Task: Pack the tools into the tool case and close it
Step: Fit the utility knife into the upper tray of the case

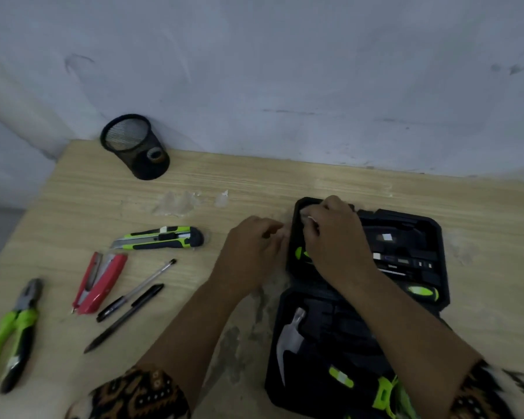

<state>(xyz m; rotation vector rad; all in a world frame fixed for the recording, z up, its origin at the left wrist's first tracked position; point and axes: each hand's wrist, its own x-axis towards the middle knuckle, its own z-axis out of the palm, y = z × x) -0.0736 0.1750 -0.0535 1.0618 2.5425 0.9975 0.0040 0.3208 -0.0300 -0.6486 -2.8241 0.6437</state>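
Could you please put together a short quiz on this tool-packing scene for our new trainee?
1. True or false: the hammer already lies in the open tool case.
2. Where are the pliers? A. inside the case; B. on the table, far left; C. on top of the hammer.
3. How many pens lie on the table?
Key: 1 true; 2 B; 3 two.
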